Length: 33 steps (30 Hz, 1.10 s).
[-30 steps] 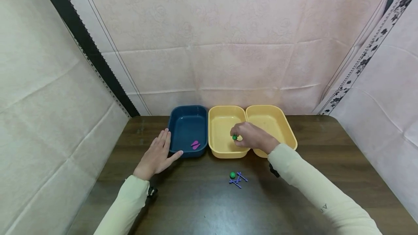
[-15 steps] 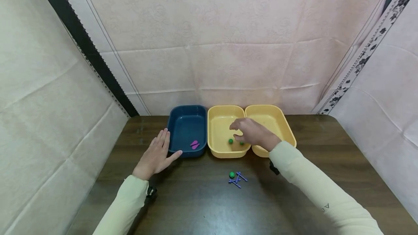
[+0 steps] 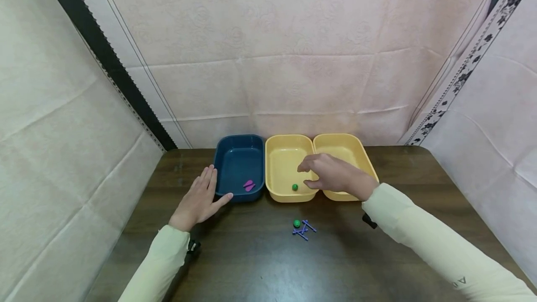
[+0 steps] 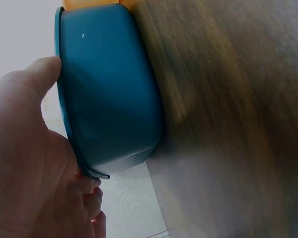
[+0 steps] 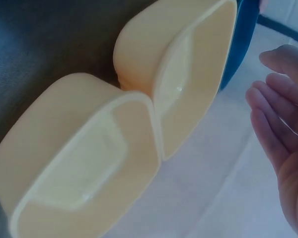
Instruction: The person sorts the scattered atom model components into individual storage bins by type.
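My left hand (image 3: pixel 199 199) rests along the near-left corner of the blue tray (image 3: pixel 239 140), its fingers straight. In the left wrist view its thumb touches the rim of that blue tray (image 4: pixel 109 89). Over the right part of the middle yellow tray (image 3: pixel 277 162) hovers my right hand (image 3: pixel 335 174), fingers parted and holding nothing. A small green ball (image 3: pixel 295 187) lies in the middle tray; the hand hides part of the tray's inside. On the table in front are another green ball (image 3: pixel 297 223) and several thin blue-violet sticks with knobbed ends (image 3: pixel 309 226).
A second yellow tray (image 3: pixel 341 140) stands against the middle one on the right, partly behind my right forearm. Two pink teardrop pieces (image 3: pixel 249 185) lie in the blue tray. Pale cloth (image 3: pixel 272 59) hangs behind the brown table (image 3: pixel 235 255).
My right hand has let go of a green ball over the middle tray, spread its fingers and shifted slightly right. My left hand stays at the blue tray.
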Each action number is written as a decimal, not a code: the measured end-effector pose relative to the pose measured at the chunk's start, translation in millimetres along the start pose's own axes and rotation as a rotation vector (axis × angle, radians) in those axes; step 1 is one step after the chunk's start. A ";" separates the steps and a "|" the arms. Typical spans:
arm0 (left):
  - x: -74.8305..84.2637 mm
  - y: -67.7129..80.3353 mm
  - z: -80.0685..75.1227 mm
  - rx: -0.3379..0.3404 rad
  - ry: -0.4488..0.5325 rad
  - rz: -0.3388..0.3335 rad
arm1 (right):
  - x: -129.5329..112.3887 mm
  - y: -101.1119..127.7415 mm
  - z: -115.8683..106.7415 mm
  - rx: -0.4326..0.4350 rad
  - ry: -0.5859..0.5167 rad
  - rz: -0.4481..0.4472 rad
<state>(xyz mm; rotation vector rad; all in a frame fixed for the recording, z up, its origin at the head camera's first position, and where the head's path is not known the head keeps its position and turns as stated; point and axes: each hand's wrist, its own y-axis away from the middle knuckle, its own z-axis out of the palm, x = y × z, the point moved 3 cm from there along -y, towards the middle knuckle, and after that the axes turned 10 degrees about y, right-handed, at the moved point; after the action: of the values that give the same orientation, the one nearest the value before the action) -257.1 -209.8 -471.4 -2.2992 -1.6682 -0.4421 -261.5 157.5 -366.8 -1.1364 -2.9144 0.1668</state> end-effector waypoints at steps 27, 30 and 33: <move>-3.0 -1.9 2.5 -0.022 -0.008 -0.010 | -45.2 27.6 39.6 -0.055 0.053 -0.206; -2.7 -2.0 2.9 -0.023 -0.005 -0.009 | -46.8 29.3 47.7 -0.081 0.036 -0.201; -3.3 -2.4 3.3 -0.023 -0.005 -0.012 | -47.6 29.5 55.1 -0.102 0.022 -0.193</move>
<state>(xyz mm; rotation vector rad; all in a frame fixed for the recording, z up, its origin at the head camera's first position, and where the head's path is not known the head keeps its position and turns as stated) -260.0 -210.7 -475.6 -2.3096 -1.6882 -0.4602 -209.1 141.6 -423.2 -0.8527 -3.0212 0.0039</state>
